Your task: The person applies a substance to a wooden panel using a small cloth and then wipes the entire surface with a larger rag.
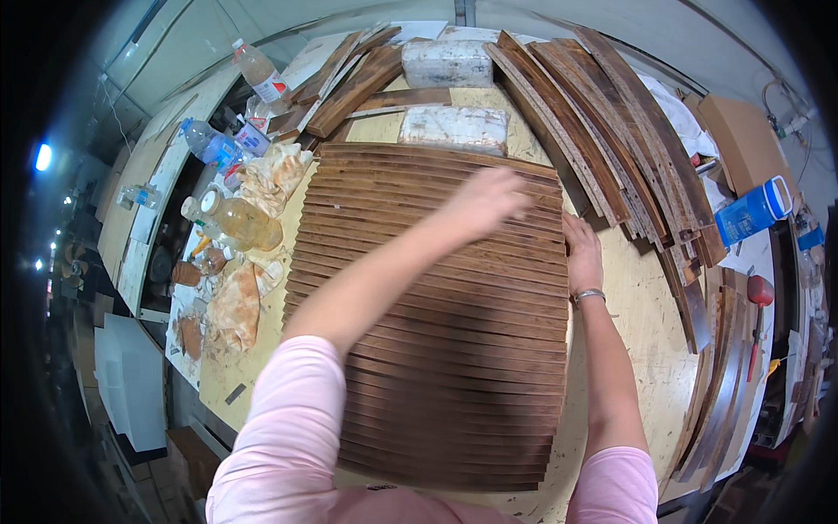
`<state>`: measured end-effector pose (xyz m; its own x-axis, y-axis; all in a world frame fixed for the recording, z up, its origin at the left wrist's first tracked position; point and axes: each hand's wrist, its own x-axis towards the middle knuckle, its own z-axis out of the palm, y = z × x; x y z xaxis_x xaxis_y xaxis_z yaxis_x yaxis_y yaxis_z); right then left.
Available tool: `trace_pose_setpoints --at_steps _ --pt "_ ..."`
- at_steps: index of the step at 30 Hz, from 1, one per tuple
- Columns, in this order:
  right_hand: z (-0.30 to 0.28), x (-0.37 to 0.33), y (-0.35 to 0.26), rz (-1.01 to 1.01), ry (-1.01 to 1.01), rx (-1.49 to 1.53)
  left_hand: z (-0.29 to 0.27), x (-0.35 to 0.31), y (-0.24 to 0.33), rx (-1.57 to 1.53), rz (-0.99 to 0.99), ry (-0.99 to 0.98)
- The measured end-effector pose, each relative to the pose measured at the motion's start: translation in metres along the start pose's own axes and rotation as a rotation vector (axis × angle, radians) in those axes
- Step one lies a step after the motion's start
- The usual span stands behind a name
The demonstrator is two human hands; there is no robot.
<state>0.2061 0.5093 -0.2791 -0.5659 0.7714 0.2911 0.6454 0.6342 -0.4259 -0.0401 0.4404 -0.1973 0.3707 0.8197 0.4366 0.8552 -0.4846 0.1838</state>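
Wooden slats, dark brown and laid side by side in one wide sheet, cover the middle of the pale round table. Stained rags and plastic bottles lie along their left. Over the upper slats the left hand is blurred, fingers loosely spread, grasping nothing. Right hand presses flat against the sheet's right edge, beside stacked planks.
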Motion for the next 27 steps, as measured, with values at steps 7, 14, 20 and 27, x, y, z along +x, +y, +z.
trace_pose_setpoints --at_steps 7,14,20,27 --pt "0.000 0.000 -0.006 -0.012 0.033 0.014 -0.135 -0.172 -0.099 0.614 -0.676 -0.057" --pt "-0.002 0.000 -0.005 -0.027 0.029 -0.005 -0.015 0.017 -0.011 0.071 -0.142 0.168" --pt "0.000 0.000 0.000 -0.056 0.040 0.002 0.006 0.038 -0.014 0.107 -0.100 -0.082" --pt "0.001 -0.001 -0.005 -0.031 0.019 0.012 0.027 0.069 -0.011 0.012 0.039 0.099"
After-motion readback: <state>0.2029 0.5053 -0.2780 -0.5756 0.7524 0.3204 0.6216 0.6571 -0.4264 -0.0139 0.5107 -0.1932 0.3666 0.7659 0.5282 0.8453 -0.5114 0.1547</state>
